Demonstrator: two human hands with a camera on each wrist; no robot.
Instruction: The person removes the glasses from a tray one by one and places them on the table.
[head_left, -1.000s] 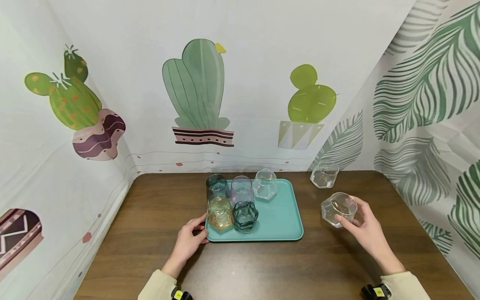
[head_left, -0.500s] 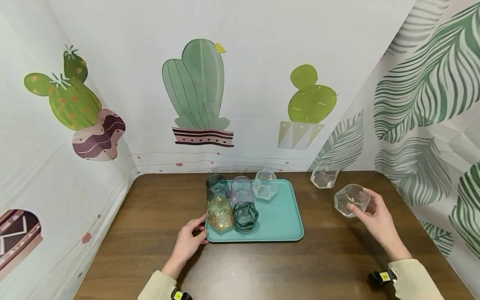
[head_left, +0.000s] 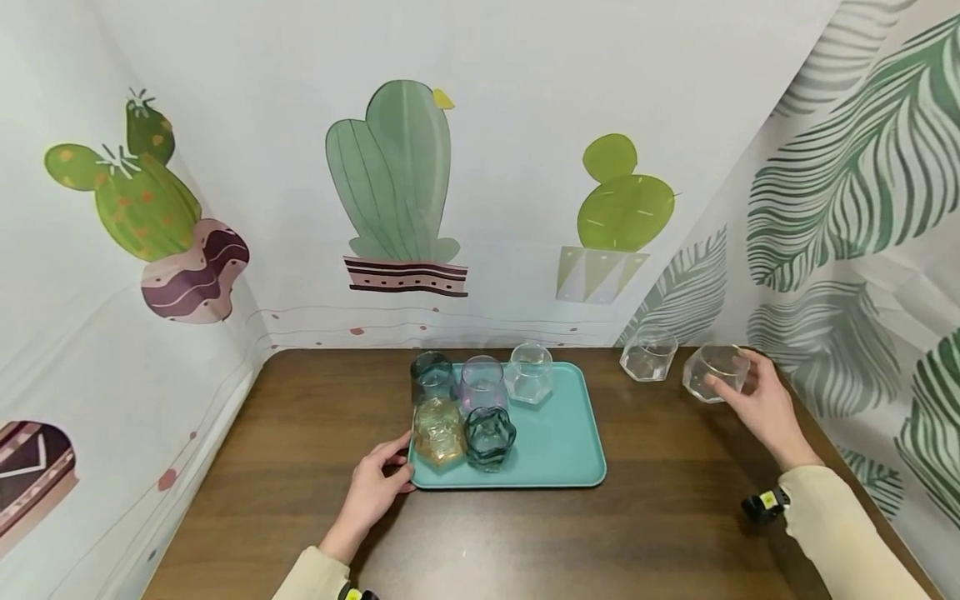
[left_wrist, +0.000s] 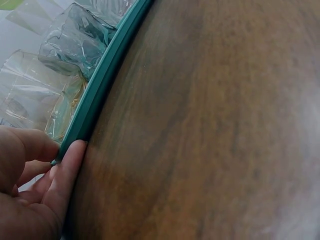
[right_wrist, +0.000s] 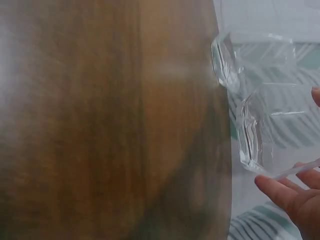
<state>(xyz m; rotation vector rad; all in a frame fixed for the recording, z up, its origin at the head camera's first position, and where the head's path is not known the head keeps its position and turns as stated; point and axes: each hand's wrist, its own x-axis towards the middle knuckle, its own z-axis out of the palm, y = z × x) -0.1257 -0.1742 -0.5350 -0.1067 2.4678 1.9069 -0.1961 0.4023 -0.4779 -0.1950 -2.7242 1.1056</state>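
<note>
At the back right of the table, my right hand grips a clear glass with a faceted base, thumb on the near side. Just left of it stands another clear glass, also seen beyond the held one in the right wrist view. My left hand pinches the near left corner of a teal tray between thumb and fingers. On that tray stand a dark blue-grey glass, a pinkish-purple glass, a clear glass, an amber glass and a dark teal wavy glass.
The brown wooden table reaches back to a white wall cloth printed with cacti and leaves. Bare tray surface shows on the right part of the tray. The table's right edge runs close by the right forearm.
My right hand has carried the clear glass to the right and back, toward the far right corner. The left hand stays on the tray corner, and the tray has not moved.
</note>
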